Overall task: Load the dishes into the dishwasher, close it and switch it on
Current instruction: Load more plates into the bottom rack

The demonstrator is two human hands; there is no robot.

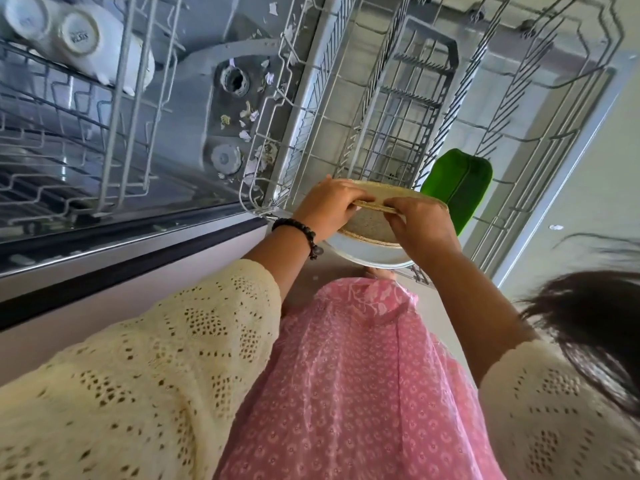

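Both hands meet over the near end of the pulled-out lower rack (346, 109). The left hand (329, 206) has its fingers curled over the far rim of a speckled beige plate (372, 223), and the right hand (420, 225) pinches the same rim just beside it, thumb under and fingers on top. The plate is tilted nearly on edge, and a second, pale plate (367, 254) sits against its underside; which hand carries that one I cannot tell.

Just to the right, a green dish (460, 183) already stands on edge in the rack. Farther along lies the grey cutlery basket (405, 109), which looks empty. To the left, the upper rack (86, 133) holds white cups (78, 34) turned on their sides, and scraps of food litter the tub floor (194, 109).

The step in hand appears to be slotting plates into the lower rack. To do it well, the plates should probably be separated first, one per slot, so water reaches both faces. Each should go down upright between tines, parallel to the green dish but not touching it. Lowering the bottom rim first and letting go only once it seats would keep it from tipping into its neighbour.
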